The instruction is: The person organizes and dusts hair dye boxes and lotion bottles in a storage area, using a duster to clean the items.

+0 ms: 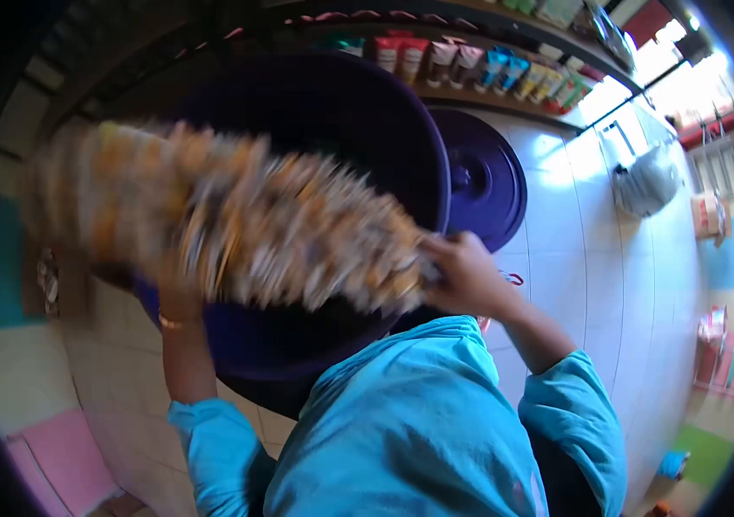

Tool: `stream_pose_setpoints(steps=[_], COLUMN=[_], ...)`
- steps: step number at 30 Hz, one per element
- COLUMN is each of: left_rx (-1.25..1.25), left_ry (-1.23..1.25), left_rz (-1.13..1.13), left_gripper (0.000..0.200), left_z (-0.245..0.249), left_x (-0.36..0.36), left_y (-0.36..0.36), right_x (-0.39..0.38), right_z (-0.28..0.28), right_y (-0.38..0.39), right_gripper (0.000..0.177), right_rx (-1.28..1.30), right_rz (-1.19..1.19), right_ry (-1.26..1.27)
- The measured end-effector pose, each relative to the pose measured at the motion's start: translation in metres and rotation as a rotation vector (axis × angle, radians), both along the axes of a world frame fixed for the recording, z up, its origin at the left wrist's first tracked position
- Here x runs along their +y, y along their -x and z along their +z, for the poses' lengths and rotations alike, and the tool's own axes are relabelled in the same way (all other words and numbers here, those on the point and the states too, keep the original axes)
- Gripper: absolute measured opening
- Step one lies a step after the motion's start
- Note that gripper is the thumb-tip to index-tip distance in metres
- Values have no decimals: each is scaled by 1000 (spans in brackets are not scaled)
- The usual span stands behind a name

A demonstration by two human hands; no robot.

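Note:
A long, thick bundle of small orange, brown and white pieces, blurred by motion, stretches across a large purple tub. Whether it is bagged or strung together I cannot make out. At its right end my right hand is closed around it. My left hand, with a bangle at the wrist, holds its lower side left of the middle; the fingertips are hidden and smeared. The tub's inside is dark, and the bundle covers part of its opening.
Behind the tub on the tiled floor lies a round purple lid. Coloured tubes line a low shelf at the back. A tied grey plastic bag sits at the right, and a teal panel stands left.

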State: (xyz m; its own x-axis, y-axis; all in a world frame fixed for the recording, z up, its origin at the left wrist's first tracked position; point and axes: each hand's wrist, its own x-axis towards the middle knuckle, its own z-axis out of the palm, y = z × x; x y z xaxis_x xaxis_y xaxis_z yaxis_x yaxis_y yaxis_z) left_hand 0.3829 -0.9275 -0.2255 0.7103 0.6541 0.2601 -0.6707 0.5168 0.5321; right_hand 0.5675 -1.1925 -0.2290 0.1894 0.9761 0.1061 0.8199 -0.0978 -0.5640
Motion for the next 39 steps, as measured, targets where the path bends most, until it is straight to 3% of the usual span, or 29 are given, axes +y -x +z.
stream_pose_setpoints(steps=[6, 7, 10, 12, 14, 15, 19, 21, 24, 25, 32, 36, 39], left_rx=[510, -14, 75, 163, 223, 287, 194, 183, 211, 193, 183, 221, 246], left_ry=[192, -94, 87, 67, 46, 93, 128, 93, 75, 74, -35, -75, -106], left_rz=[531, -119, 73, 164, 233, 407, 545, 501, 401, 332, 182, 121, 76], left_gripper=[52, 46, 43, 42, 41, 47, 49, 50, 51, 51, 51, 53, 54], left_z=[19, -12, -36, -21, -3, -1, 20, 25, 34, 35, 25, 20, 17], left_x=[-18, 15, 24, 13, -3, 3, 2, -3, -21, -26, -37, -38, -36], left_y=[-23, 4, 21, 18, 5, 9, 24, 24, 15, 11, -9, -13, -17], right_x=[3, -1, -13, -19, -14, -12, -5, 5, 26, 33, 106, 121, 117], right_z=[-23, -23, -17, -19, -22, -21, -24, -18, -21, -23, -32, -34, -32], right_y=[1, -4, -1, -1, -11, -21, -54, -66, -75, -77, -94, -102, -105], right_gripper=[52, 51, 50, 50, 52, 52, 53, 50, 46, 45, 46, 46, 56], right_rx=[215, 253, 264, 57, 45, 29, -126, -254, -351, -386, -469, -604, -630], right_rz=[-208, -252, -159, -108, -200, -248, -356, -348, -270, -252, -185, -201, -153], right_ry=[-209, -259, -262, -205, -252, -252, -229, -158, -293, -208, -381, -20, -253])
